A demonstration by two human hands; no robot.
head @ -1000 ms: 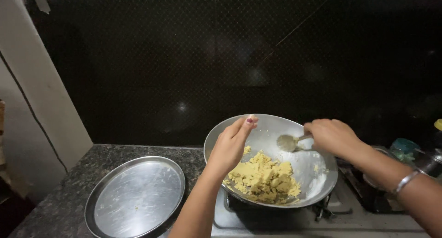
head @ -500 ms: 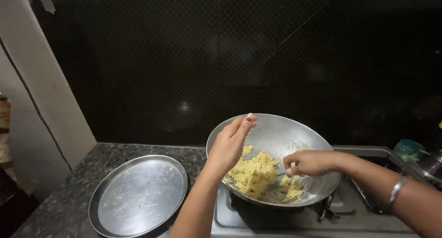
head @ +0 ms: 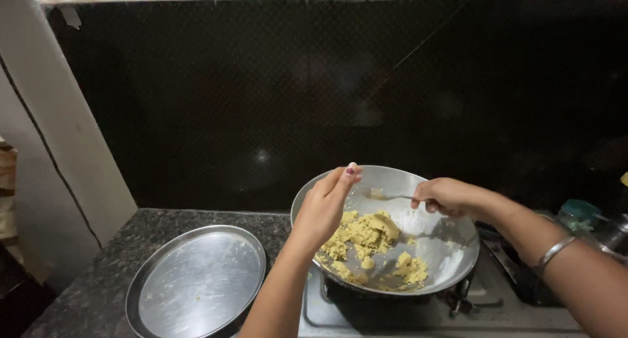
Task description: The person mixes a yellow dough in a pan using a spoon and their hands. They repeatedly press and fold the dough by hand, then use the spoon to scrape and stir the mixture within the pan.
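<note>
Our left hand gripped the steel wok's rim, steadying it; our right hand fingers clenched a spoon over the yellow crumbly mixture.

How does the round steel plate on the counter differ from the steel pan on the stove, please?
The steel plate is flat and shallow, while the steel pan is deep and bowl-shaped. The plate holds no food, while the pan holds crumbly yellow mixture. The plate lies level on the granite counter with no hand on it; the pan is tilted on the stove, the left hand at its rim. Both are round and shiny.
</note>
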